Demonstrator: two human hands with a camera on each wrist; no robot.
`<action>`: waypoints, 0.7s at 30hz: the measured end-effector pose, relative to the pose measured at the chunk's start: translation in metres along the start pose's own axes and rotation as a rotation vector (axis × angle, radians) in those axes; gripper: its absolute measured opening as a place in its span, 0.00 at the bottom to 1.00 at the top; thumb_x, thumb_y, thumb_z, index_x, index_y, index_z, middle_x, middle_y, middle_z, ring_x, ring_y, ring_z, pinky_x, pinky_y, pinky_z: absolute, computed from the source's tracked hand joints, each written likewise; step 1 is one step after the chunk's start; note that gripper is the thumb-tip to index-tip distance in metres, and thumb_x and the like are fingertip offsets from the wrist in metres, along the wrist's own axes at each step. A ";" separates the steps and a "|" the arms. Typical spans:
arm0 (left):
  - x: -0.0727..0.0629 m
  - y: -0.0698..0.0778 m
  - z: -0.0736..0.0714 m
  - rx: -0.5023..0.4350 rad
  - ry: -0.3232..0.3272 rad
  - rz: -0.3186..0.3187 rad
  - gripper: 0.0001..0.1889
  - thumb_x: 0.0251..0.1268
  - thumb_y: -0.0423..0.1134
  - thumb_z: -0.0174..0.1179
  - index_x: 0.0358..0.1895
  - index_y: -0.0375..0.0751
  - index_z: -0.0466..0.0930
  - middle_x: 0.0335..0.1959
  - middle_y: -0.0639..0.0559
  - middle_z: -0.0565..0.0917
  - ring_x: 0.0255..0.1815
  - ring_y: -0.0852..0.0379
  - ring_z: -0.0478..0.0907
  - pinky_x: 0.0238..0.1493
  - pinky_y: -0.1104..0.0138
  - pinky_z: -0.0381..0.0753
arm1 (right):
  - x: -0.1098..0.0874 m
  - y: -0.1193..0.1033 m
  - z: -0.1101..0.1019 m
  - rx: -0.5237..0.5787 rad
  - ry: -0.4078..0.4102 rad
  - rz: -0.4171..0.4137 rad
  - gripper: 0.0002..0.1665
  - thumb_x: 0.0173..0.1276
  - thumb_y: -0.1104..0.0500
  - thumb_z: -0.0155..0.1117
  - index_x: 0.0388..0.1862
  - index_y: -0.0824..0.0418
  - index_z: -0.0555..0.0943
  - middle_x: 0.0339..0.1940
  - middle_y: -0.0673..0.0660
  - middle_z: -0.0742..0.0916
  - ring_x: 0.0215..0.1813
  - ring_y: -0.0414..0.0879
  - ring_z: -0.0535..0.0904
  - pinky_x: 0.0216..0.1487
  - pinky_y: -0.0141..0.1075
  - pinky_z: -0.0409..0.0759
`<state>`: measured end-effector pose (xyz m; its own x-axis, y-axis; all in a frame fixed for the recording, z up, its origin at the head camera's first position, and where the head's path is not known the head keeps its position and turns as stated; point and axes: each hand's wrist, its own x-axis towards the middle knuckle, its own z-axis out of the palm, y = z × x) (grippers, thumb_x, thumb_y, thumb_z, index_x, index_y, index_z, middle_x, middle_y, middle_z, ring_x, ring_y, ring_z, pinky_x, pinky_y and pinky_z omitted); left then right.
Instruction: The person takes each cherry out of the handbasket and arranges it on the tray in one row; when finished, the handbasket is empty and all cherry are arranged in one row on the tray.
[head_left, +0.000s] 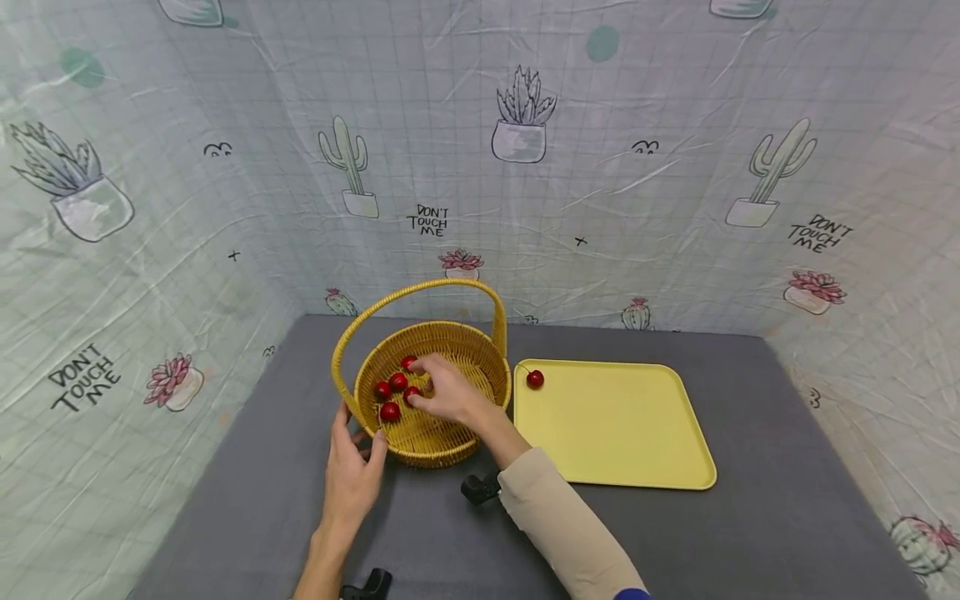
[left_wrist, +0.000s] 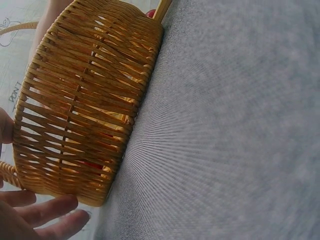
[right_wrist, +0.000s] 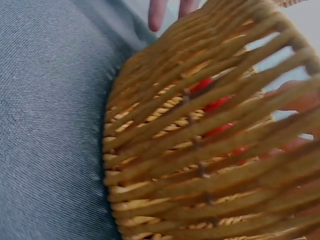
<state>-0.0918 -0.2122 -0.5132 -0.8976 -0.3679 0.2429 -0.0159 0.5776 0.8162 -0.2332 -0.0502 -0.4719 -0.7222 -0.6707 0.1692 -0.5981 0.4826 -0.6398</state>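
Note:
A round yellow wicker basket (head_left: 427, 457) with a tall arched handle stands on the table, and several red cherries (head_left: 389, 412) lie in its left half. My left hand (head_left: 354, 475) holds the basket's near left side, thumb at the rim and fingers along the outer wall; in the left wrist view those fingers (left_wrist: 55, 215) lie against the weave. Inside the basket, my right hand (head_left: 450, 392) reaches over the cherries. Its thumb and index finger are spread, their tips close to two of the cherries. The weave partly hides this hand in the right wrist view.
To the right of the basket lies a yellow rectangular tray (head_left: 615, 425) with one stemmed cherry (head_left: 535, 379) at its far left corner. The dark grey table (head_left: 435, 542) ends at a printed cloth backdrop (head_left: 570, 200) behind and at both sides.

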 end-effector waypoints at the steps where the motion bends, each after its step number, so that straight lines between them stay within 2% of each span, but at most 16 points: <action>1: 0.000 0.000 0.000 0.000 0.000 0.003 0.41 0.75 0.44 0.54 0.82 0.51 0.40 0.80 0.44 0.56 0.62 0.42 0.78 0.51 0.49 0.81 | 0.001 0.000 0.001 0.000 -0.002 -0.004 0.30 0.70 0.53 0.66 0.68 0.61 0.74 0.60 0.60 0.80 0.48 0.48 0.81 0.49 0.34 0.80; 3: 0.001 -0.001 0.001 0.000 -0.001 0.007 0.41 0.75 0.44 0.54 0.82 0.51 0.40 0.80 0.44 0.56 0.62 0.42 0.78 0.51 0.49 0.81 | 0.003 0.000 0.003 -0.005 -0.008 -0.011 0.30 0.70 0.53 0.66 0.68 0.61 0.74 0.59 0.60 0.80 0.44 0.46 0.80 0.47 0.33 0.79; 6: 0.001 -0.001 0.001 0.004 0.000 0.008 0.41 0.75 0.44 0.54 0.82 0.51 0.40 0.80 0.45 0.57 0.61 0.43 0.78 0.51 0.49 0.81 | 0.005 -0.002 0.005 -0.005 -0.030 -0.012 0.30 0.70 0.54 0.66 0.68 0.61 0.73 0.60 0.60 0.80 0.44 0.46 0.80 0.47 0.33 0.79; 12: 0.001 -0.001 0.001 0.004 -0.002 0.005 0.41 0.75 0.43 0.55 0.82 0.52 0.40 0.80 0.46 0.57 0.61 0.45 0.78 0.50 0.51 0.81 | 0.010 -0.008 0.013 -0.031 -0.083 0.006 0.29 0.71 0.54 0.66 0.68 0.59 0.74 0.64 0.57 0.79 0.63 0.51 0.78 0.61 0.39 0.78; 14: 0.001 -0.002 0.001 0.003 -0.006 0.007 0.41 0.75 0.44 0.54 0.82 0.52 0.40 0.80 0.45 0.57 0.61 0.44 0.78 0.51 0.51 0.81 | 0.012 -0.010 0.016 -0.037 -0.097 0.003 0.29 0.71 0.54 0.66 0.68 0.59 0.74 0.64 0.56 0.79 0.61 0.50 0.79 0.59 0.38 0.79; 17: 0.000 -0.002 0.000 0.004 -0.011 0.010 0.40 0.76 0.45 0.53 0.82 0.51 0.40 0.80 0.45 0.57 0.61 0.43 0.78 0.51 0.50 0.81 | 0.014 -0.013 0.020 -0.048 -0.118 -0.013 0.27 0.71 0.55 0.66 0.67 0.58 0.75 0.63 0.56 0.79 0.51 0.45 0.80 0.51 0.33 0.79; 21: -0.001 -0.003 -0.001 0.007 -0.015 0.021 0.39 0.76 0.45 0.52 0.82 0.50 0.40 0.80 0.43 0.57 0.61 0.41 0.78 0.50 0.50 0.81 | 0.014 -0.018 0.026 -0.111 -0.154 -0.020 0.26 0.71 0.54 0.66 0.67 0.54 0.76 0.62 0.53 0.78 0.50 0.42 0.79 0.51 0.32 0.78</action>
<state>-0.0909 -0.2140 -0.5151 -0.9041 -0.3451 0.2520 -0.0003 0.5902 0.8072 -0.2239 -0.0828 -0.4776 -0.6529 -0.7551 0.0588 -0.6528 0.5216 -0.5494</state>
